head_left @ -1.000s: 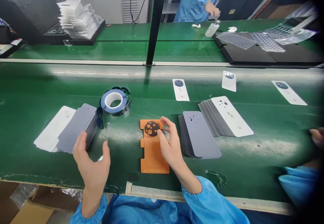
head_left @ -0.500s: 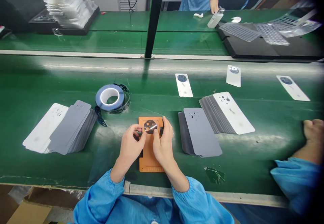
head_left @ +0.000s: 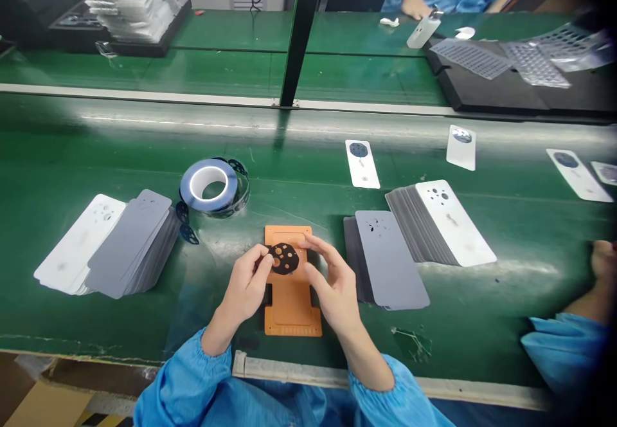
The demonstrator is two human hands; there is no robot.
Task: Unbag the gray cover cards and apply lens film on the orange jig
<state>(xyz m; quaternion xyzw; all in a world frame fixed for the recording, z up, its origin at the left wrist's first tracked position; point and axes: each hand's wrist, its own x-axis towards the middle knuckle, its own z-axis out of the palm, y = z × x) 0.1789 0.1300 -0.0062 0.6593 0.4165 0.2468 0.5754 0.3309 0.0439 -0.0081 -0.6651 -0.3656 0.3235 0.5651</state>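
Observation:
Between the thumb and fingers of my left hand (head_left: pixel 245 283) is the left edge of a round black sticker (head_left: pixel 289 259) with several holes cut in it. The sticker is over the upper part of an orange plate-like fixture (head_left: pixel 291 305); whether it touches the fixture I cannot tell. My right hand (head_left: pixel 336 285) is open, fingers spread, just right of the sticker and apart from it. A roll of blue-edged tape (head_left: pixel 185 186) lies beyond my left hand, with a strip of similar round black stickers (head_left: pixel 188 234) trailing from it.
Fanned stacks of grey panels (head_left: pixel 120 240) and white panels (head_left: pixel 77 244) lie left; more grey panels (head_left: pixel 393 263) and white panels (head_left: pixel 456 227) lie right. Single white panels with black circles (head_left: pixel 364 168) lie farther back. Another person's arm (head_left: pixel 585 295) rests at the right edge.
My right hand has let go of the round sticker and drawn away to the right, fingers spreading. My left hand still grips the sticker, which has turned and now looks plain black without the glare.

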